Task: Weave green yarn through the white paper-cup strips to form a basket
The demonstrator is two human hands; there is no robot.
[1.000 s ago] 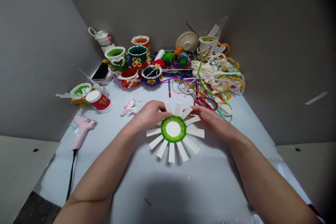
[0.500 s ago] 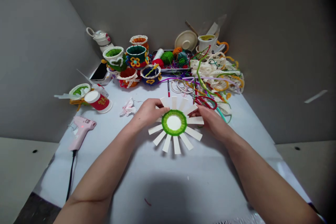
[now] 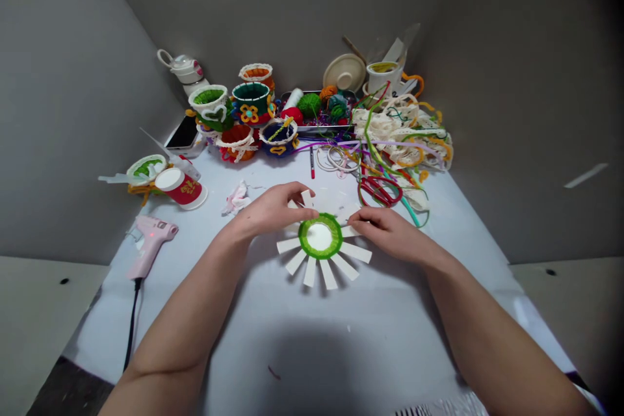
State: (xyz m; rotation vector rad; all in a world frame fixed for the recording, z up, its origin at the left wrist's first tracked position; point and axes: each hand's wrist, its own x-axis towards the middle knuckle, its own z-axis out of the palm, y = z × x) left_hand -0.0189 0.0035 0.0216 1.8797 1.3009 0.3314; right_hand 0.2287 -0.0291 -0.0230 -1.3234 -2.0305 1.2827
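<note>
A paper cup [image 3: 318, 236] cut into white strips is spread out like a flower, with green yarn wound in a ring around its round white base. My left hand [image 3: 277, 209] grips it at the upper left, thumb against the yarn ring and fingers behind the strips. On the right side, my right hand [image 3: 390, 231] has its thumb and forefinger pinched together by a strip near the ring. Whatever lies between those fingertips is too small to make out. The cup is held over the white table.
At left lie a pink glue gun [image 3: 152, 244] with a black cord and a red-and-white paper cup [image 3: 182, 188]. Yarn-covered cups [image 3: 253, 104] stand at the back. Red-handled scissors [image 3: 380, 192] lie beyond my right hand, beside lace and cords [image 3: 400, 133].
My right hand has come out from behind the strips and now pinches at the cup's right side. The cup has shifted slightly down and left, and its upper strips tilt away.
</note>
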